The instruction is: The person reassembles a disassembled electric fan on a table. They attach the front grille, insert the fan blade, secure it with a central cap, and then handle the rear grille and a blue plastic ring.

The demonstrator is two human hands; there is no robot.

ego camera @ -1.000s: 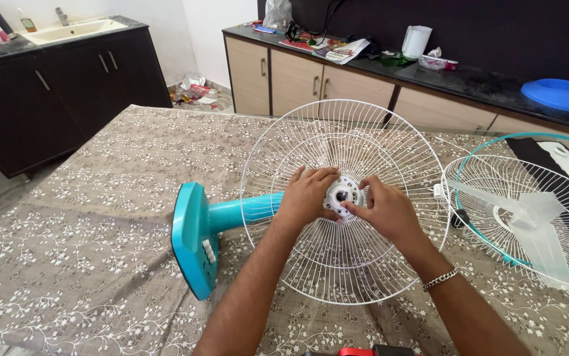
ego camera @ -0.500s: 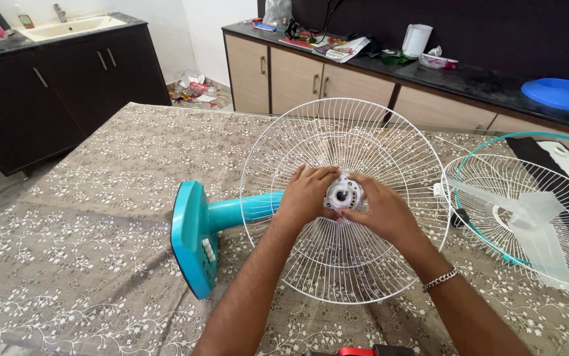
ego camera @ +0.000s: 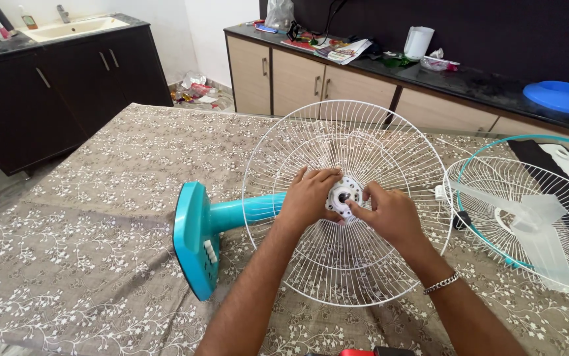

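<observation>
Fingers of both hands pinch the white hub nut [ego camera: 344, 196] at the centre of the white rear fan guard [ego camera: 347, 201]: left hand [ego camera: 309, 196] curled against its left side, right hand [ego camera: 389, 212] narrowed on its right edge. Guard stands upright on patterned tablecloth [ego camera: 87, 217]. Left of guard: teal fan base [ego camera: 195, 238], lying sideways. Right of guard: front grille with translucent blade [ego camera: 528, 221], flat.

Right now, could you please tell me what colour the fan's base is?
The flat plastic fan base is teal, clearest in the head view.
</observation>
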